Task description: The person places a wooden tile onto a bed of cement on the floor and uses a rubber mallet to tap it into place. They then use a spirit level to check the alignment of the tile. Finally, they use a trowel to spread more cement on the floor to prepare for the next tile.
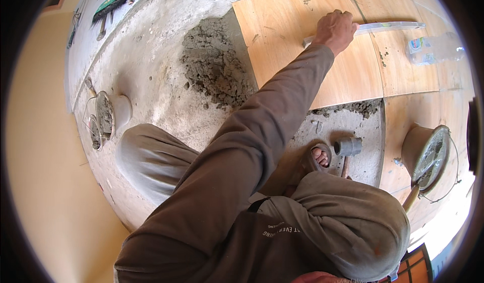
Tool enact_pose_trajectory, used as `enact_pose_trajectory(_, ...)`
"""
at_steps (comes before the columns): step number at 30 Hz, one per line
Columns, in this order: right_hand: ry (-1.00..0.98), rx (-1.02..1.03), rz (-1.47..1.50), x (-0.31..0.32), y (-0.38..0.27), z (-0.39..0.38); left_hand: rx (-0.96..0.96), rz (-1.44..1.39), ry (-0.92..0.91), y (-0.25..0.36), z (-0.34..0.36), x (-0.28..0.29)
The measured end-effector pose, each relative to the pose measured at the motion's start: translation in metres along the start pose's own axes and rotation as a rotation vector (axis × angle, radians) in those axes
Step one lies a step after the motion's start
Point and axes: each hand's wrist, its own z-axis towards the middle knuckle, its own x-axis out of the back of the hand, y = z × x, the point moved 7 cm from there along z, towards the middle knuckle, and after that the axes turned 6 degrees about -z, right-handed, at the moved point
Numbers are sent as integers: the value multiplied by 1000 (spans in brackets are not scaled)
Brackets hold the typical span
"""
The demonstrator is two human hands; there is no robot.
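Observation:
My left hand (337, 31) reaches across on the outstretched arm, fingers curled over a long, pale straightedge bar (390, 25) lying across wood-look floor tiles (267, 25). Just left of the tiles is a rough heap of wet grey mortar (212, 61) on the concrete, with more mortar (363, 110) along the tile's near edge. A mallet with a dark head (348, 147) lies by my sandalled foot (320, 157). My right hand is not visible.
Buckets of cement (118, 114) (423, 152) stand at left and right, the right one with a handle sticking out. A plastic bottle (433, 48) lies on the tiles. A green broom (111, 5) and tools lie at top left, near a cream wall (43, 131).

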Motion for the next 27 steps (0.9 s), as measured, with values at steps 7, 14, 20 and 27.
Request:
enact_pose_trajectory(7, -182, 243, 111, -2, -130, 62, 267, 380, -85, -57, -124, 75)
enact_pose_trajectory(14, -295, 531, 150, -69, -288, 165, 298, 646, -184, -87, -189, 66)
enact_pose_trajectory(20, -127, 768, 131, -82, -348, 166, 242, 593, -148, -91, -188, 72)
enact_pose_trajectory(27, -90, 638, 22, -93, -355, 188, 225, 595, -110, -88, -190, 79)
